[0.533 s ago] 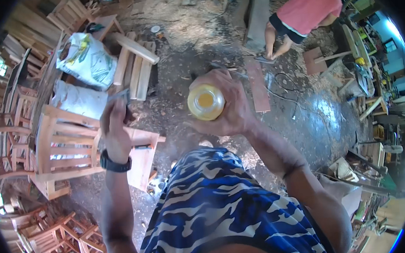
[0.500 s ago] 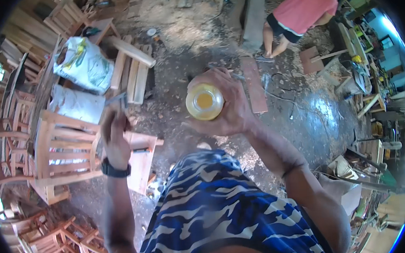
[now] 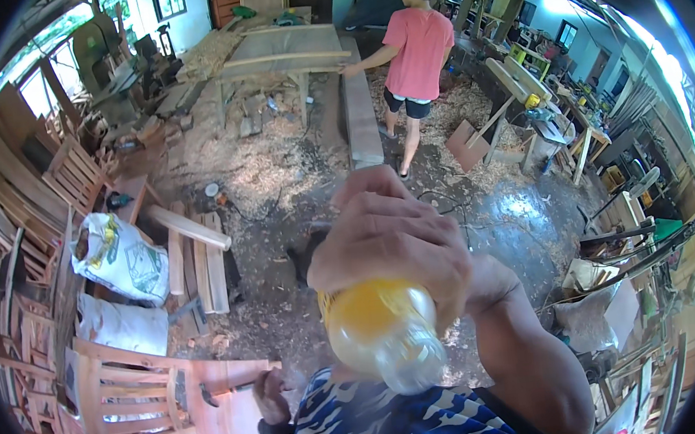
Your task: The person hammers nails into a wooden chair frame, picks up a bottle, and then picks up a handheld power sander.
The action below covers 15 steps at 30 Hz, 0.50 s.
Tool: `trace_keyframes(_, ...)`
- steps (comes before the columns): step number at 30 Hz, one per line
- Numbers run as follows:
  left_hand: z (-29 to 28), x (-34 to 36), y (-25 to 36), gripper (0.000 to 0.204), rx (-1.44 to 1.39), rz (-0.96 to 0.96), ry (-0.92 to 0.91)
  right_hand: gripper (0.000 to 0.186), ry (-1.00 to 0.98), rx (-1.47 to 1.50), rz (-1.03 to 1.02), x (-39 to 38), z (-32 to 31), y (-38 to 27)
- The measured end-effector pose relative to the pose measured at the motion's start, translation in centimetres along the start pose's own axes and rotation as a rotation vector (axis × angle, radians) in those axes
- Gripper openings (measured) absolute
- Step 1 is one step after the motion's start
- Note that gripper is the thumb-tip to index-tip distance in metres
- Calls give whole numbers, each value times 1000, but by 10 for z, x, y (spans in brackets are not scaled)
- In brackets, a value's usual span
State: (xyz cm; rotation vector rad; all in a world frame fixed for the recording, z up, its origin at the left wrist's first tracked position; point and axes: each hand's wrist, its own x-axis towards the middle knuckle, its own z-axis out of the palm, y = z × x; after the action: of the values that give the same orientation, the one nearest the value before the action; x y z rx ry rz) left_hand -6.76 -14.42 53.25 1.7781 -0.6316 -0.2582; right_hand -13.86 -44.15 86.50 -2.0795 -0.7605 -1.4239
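Observation:
My right hand (image 3: 382,239) is raised close to the camera, wrapped round a bottle of yellow liquid (image 3: 355,314), tilted with its clear end toward my lower view. Low in the view my left hand (image 3: 270,396) has curled fingers beside a hammer-like tool (image 3: 222,390) at the pale wooden seat of a chair (image 3: 133,397); whether it grips that tool or only overlaps it in view is unclear.
A person in a pink shirt (image 3: 420,56) stands beside a long plank (image 3: 360,118) and a worktable (image 3: 277,47). Loose boards (image 3: 200,261) and white sacks (image 3: 118,259) lie at left. Cluttered benches (image 3: 578,133) line the right. Shavings and cords are on the floor.
My right hand has lifted the bottle toward the camera and tipped it. The view has swung up to show more of the workshop. My left hand appears lower in the picture.

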Motion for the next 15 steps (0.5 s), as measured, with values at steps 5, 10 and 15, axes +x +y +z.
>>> trace_keyframes(5, 3, 10, 9, 26, -86, -132, -197, 43, 129, 69, -185, 34, 5, -11)
trace_keyframes(10, 1, 3, 4, 29, -7, -127, -221, 28, 229, 40, -299, 56, 7, -17)
trace_keyframes(15, 1, 5, -9, 34, 71, -114, -212, 17, 199, -182, -578, 72, -3, -6)
